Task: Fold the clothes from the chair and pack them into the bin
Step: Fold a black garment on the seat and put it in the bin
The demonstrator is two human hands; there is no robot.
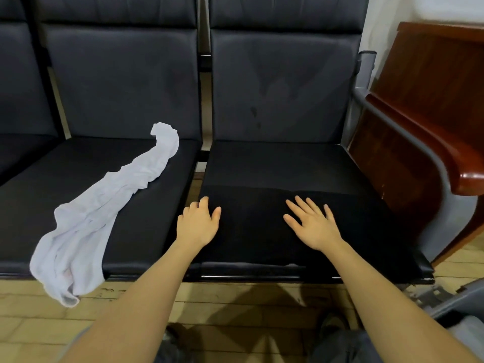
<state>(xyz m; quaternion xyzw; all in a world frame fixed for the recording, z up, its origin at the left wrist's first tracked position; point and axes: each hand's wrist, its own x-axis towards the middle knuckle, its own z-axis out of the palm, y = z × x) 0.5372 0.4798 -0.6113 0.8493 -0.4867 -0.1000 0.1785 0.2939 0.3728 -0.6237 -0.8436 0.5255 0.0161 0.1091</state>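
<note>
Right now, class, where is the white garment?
The white garment lies crumpled on the left seat, its lower end hanging over the front edge, left of the left hand.

White garment point(104, 205); black cloth point(251, 226).
</note>
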